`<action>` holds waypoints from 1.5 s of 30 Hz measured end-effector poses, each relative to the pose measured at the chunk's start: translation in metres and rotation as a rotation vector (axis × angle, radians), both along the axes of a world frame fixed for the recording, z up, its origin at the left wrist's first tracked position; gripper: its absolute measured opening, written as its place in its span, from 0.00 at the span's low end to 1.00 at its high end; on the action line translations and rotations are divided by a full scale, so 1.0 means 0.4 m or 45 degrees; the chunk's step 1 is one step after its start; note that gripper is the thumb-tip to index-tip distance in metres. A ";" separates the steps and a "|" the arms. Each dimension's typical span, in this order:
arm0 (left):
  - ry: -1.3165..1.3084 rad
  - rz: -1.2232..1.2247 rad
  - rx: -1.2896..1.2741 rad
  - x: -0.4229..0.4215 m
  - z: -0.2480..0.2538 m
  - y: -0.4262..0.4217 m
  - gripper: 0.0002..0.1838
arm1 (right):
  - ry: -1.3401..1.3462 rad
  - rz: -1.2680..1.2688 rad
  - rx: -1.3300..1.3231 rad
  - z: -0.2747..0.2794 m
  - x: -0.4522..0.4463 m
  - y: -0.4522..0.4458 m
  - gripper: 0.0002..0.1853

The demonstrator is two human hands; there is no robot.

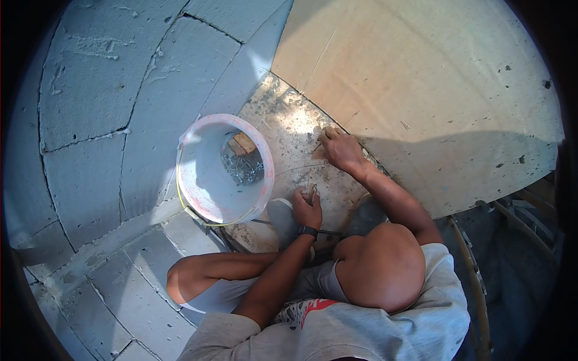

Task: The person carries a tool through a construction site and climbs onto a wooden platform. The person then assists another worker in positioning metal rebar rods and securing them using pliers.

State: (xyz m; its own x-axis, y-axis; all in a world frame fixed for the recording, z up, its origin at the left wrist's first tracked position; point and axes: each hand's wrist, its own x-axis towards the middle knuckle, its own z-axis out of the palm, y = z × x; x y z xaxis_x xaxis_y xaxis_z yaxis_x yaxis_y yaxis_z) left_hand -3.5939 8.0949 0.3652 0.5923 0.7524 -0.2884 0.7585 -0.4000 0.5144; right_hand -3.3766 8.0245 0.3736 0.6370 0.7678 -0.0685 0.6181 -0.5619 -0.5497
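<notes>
My left hand (307,207), with a dark watch at the wrist, is closed in a pinch over the stained board (289,162) between my feet. A small thin piece (313,191) shows at its fingertips, too small to name. Farther forward, my right hand (343,150) is curled down near the edge of the large tan plywood sheet (433,96). A brownish bit shows beneath its fingers, but I cannot tell what they hold. Left of both hands stands a pale bucket (270,174) with loose nails or screws (245,170) and a wood block (242,144) inside.
A wall of large grey blocks (102,78) rises on the left, with block paving (144,289) below it. The plywood sheet spreads across the right. Below its edge at lower right are metal bars (469,265) and a dark gap. The bucket's wire handle hangs on my side.
</notes>
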 end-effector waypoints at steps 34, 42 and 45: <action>-0.066 0.024 -0.193 0.051 -0.023 0.050 0.12 | -0.073 -0.028 -0.028 -0.044 -0.064 0.048 0.07; -0.106 -0.335 0.189 0.078 -0.001 0.118 0.10 | -0.309 -0.188 0.052 -0.100 -0.032 0.022 0.02; -0.023 -0.463 0.246 0.087 -0.016 0.144 0.11 | -0.368 -0.092 0.019 -0.084 -0.032 0.012 0.02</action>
